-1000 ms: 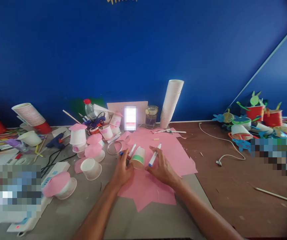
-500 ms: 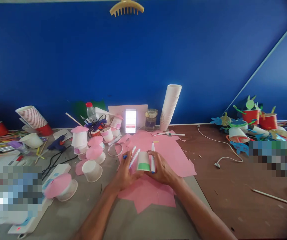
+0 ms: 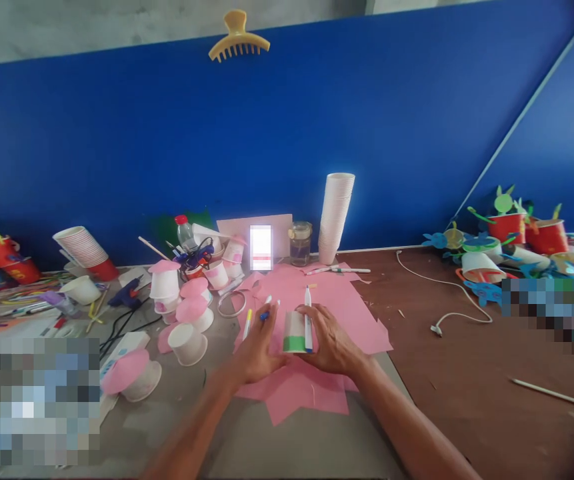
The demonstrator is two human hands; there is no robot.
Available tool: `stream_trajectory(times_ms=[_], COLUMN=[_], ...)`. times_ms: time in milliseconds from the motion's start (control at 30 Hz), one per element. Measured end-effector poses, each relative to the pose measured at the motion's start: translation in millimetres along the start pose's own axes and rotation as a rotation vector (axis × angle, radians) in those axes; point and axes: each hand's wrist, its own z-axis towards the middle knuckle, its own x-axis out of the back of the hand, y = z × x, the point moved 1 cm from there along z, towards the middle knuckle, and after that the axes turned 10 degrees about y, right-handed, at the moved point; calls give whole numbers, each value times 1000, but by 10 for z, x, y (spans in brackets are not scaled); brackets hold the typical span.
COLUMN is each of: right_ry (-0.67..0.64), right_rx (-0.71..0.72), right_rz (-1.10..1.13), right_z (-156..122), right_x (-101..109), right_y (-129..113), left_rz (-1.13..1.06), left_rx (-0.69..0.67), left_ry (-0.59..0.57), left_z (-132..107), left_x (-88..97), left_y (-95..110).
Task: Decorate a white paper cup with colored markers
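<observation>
A paper cup (image 3: 295, 333) with a green band stands between my hands on pink paper (image 3: 337, 313). My right hand (image 3: 331, 341) is closed on a white marker (image 3: 308, 319) with a blue end, held upright against the cup's right side. My left hand (image 3: 259, 347) is left of the cup, with a small blue marker cap (image 3: 265, 316) at its curled fingers. Partly hidden behind that hand are white marker tips. A yellow-ended marker (image 3: 247, 325) lies to its left.
Pink-topped cups (image 3: 194, 310) and a bare white cup (image 3: 187, 344) stand to the left. At the back are a tall cup stack (image 3: 337, 217), a jar (image 3: 300, 243) and a bright phone screen (image 3: 261, 248). A white cable (image 3: 449, 285) and stick (image 3: 557, 395) lie right.
The camera view has tilted up a little. My left hand has drawn away from the cup's left side, and the yellow-ended marker now shows. The right-hand marker now overlaps the cup's right edge.
</observation>
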Motion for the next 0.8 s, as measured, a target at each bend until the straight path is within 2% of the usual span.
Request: stream_trajectory(times_ms=[133,333,433,533,633,800], right_ry=[25,2,-61,-139,-173,-152], right_rx=[36,17,-87,-225,-324,-402], right_rz=[-4,35,129,271,383,422], right_z=[6,7,-1,-7,-3,-14], right_x=[13,21,55,101,137,119], right_y=[-23,-16,-17,-11,9,32], left_rz=[4,-55,-68,-125,-224,-232], left_rx=[6,-37,-9,41,16,-4], left_ry=[-51,-8,15,126,209,154], left_z=[71,130,135,120,88,38], left_x=[-86,-233,-259,-277,-297,-306], left_y=[89,168,92,-49,-142,-88])
